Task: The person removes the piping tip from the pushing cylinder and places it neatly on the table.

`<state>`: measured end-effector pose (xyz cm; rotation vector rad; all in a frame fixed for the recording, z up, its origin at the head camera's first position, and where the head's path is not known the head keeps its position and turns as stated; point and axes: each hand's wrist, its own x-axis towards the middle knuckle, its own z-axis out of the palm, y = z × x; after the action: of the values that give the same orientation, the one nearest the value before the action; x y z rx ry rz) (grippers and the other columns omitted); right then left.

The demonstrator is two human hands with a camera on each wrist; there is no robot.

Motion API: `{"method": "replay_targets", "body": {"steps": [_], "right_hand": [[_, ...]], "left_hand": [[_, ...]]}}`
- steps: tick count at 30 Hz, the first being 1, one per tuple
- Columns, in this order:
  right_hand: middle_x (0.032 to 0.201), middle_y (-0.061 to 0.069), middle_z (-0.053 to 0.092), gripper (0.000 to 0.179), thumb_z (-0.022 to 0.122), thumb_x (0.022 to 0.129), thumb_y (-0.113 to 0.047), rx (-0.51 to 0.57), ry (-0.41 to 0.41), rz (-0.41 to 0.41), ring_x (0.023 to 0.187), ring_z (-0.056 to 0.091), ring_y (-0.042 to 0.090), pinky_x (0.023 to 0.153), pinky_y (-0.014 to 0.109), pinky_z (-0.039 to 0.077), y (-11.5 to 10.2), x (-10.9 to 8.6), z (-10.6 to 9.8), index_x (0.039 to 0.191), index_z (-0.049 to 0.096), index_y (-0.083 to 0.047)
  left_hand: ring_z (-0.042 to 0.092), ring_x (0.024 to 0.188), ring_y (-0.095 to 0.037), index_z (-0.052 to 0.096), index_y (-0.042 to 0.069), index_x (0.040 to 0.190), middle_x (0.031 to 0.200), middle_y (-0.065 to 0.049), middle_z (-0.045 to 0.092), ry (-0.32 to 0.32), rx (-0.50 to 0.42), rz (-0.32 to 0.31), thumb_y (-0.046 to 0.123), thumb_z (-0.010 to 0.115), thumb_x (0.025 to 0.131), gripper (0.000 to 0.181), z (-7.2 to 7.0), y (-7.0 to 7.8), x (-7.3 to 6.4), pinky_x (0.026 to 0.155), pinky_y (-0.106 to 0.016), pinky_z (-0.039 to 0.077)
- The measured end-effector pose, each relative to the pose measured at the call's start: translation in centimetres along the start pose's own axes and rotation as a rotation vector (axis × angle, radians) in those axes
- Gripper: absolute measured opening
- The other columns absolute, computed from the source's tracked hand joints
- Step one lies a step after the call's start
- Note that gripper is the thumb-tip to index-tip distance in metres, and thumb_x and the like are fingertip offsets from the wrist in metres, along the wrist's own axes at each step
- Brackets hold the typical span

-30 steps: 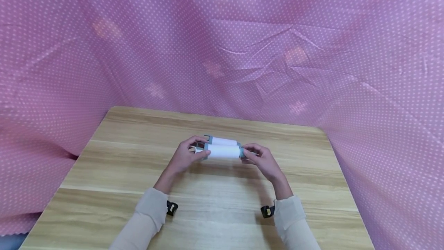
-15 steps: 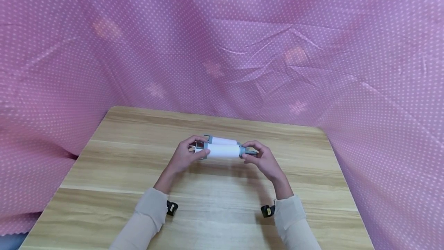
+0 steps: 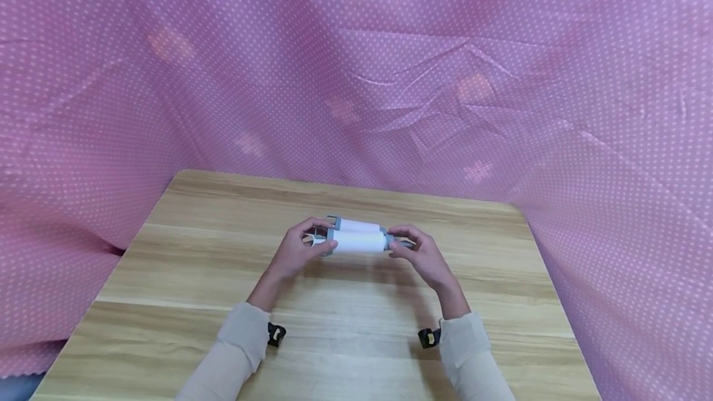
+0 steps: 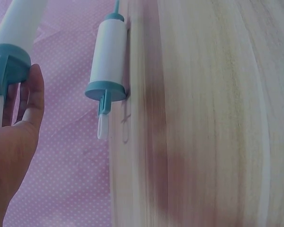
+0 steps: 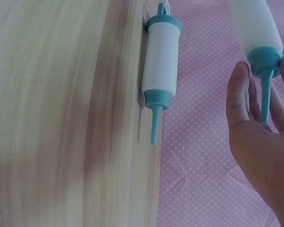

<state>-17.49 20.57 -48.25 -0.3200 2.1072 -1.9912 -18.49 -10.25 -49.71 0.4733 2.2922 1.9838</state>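
Observation:
A white syringe-like tube (image 3: 359, 241) with teal ends is held level above the table between both hands. My left hand (image 3: 295, 250) grips its wide teal cap, thumb in front and fingers behind; a white loop sticks out of that end. At the other end, my right hand (image 3: 421, 258) pinches the teal collar (image 5: 265, 60) with thumb and fingertips, and the thin nozzle (image 5: 266, 97) points into its palm. Just behind lies a second, matching tube (image 5: 161, 59) on the table, touched by neither hand, its nozzle also to the right.
The wood-grain table (image 3: 345, 339) spreads under both arms. Pink dotted cloth (image 3: 356, 79) hangs around its back and sides. A black strapped-on camera sits at each wrist, left camera (image 3: 276, 334) and right camera (image 3: 429, 338).
My right thumb drops down off the collar, baring the nozzle, then comes back up against it. The left hand, the held tube and the second tube keep their places.

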Motion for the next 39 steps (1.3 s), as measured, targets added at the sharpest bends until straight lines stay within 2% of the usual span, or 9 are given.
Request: {"method": "replay_targets", "body": {"steps": [6,11,16,17,20,23,29,34,39], "right_hand": [[0.124,0.023,0.057,0.035,0.066,0.100,-0.010,-0.005,-0.035,0.010,0.101,0.067,0.036,0.089,0.044,0.058,0.2,0.0,-0.1,0.129,0.058,0.007],[0.125,0.022,0.057,0.034,0.068,0.098,-0.010,-0.012,-0.007,-0.004,0.102,0.066,0.039,0.087,0.042,0.059,0.1,0.0,-0.1,0.127,0.060,0.007],[0.124,0.022,0.058,0.034,0.068,0.097,-0.009,-0.010,0.011,-0.011,0.099,0.068,0.032,0.086,0.042,0.059,0.1,0.0,-0.3,0.126,0.060,0.006],[0.124,0.022,0.058,0.034,0.068,0.097,-0.009,-0.008,0.012,-0.012,0.100,0.068,0.035,0.086,0.043,0.059,0.1,0.0,-0.4,0.126,0.060,0.006],[0.124,0.022,0.058,0.034,0.068,0.097,-0.010,-0.006,0.014,-0.013,0.103,0.066,0.044,0.086,0.043,0.059,0.1,-0.1,-0.5,0.126,0.060,0.006],[0.124,0.022,0.058,0.034,0.068,0.098,-0.009,-0.006,0.016,-0.012,0.105,0.063,0.050,0.086,0.042,0.059,0.2,-0.1,-0.6,0.127,0.060,0.006],[0.123,0.022,0.057,0.035,0.068,0.098,-0.009,-0.013,0.026,-0.011,0.099,0.068,0.036,0.085,0.040,0.059,0.1,-0.3,-0.9,0.127,0.059,0.008],[0.122,0.021,0.058,0.035,0.068,0.098,-0.009,-0.002,0.031,-0.007,0.097,0.069,0.028,0.086,0.040,0.059,0.3,-0.5,-1.2,0.127,0.058,0.007],[0.121,0.020,0.058,0.036,0.067,0.099,-0.010,0.004,0.035,-0.006,0.097,0.068,0.023,0.086,0.039,0.059,0.8,-0.8,-1.5,0.128,0.057,0.008]], "left_hand": [[0.054,0.112,-0.033,0.063,0.002,0.126,0.123,-0.016,0.059,-0.001,-0.004,-0.013,0.016,0.077,0.091,0.041,-0.1,0.0,0.0,0.088,-0.045,0.055],[0.054,0.113,-0.034,0.062,-0.001,0.127,0.126,-0.018,0.059,0.002,0.014,-0.039,0.013,0.075,0.092,0.040,-0.3,0.0,0.0,0.091,-0.047,0.054],[0.055,0.113,-0.036,0.063,-0.001,0.124,0.124,-0.019,0.060,0.022,0.043,-0.048,0.010,0.074,0.091,0.036,-0.6,2.1,-0.6,0.095,-0.050,0.052],[0.055,0.113,-0.036,0.063,0.000,0.124,0.123,-0.019,0.061,0.025,0.048,-0.047,0.010,0.074,0.091,0.036,-0.6,2.0,-0.6,0.095,-0.050,0.052],[0.055,0.113,-0.036,0.065,0.003,0.125,0.124,-0.018,0.062,0.044,0.041,-0.023,0.013,0.077,0.090,0.038,-1.0,1.2,-0.6,0.094,-0.047,0.051],[0.055,0.114,-0.035,0.066,0.005,0.126,0.128,-0.018,0.062,0.061,0.033,-0.019,0.017,0.079,0.089,0.042,-1.4,-0.8,-0.4,0.093,-0.044,0.051],[0.057,0.111,-0.030,0.067,0.008,0.123,0.124,-0.014,0.063,0.091,0.028,-0.039,0.023,0.082,0.087,0.042,-2.2,-1.7,-1.0,0.093,-0.043,0.053],[0.056,0.111,-0.030,0.066,0.003,0.123,0.119,-0.012,0.065,0.121,0.047,-0.060,0.020,0.082,0.087,0.043,-3.2,-2.7,-1.9,0.101,-0.054,0.045],[0.054,0.113,-0.031,0.064,0.002,0.125,0.121,-0.014,0.063,0.117,0.064,-0.101,0.022,0.081,0.088,0.045,-4.0,-3.4,-2.7,0.107,-0.064,0.038]]}}
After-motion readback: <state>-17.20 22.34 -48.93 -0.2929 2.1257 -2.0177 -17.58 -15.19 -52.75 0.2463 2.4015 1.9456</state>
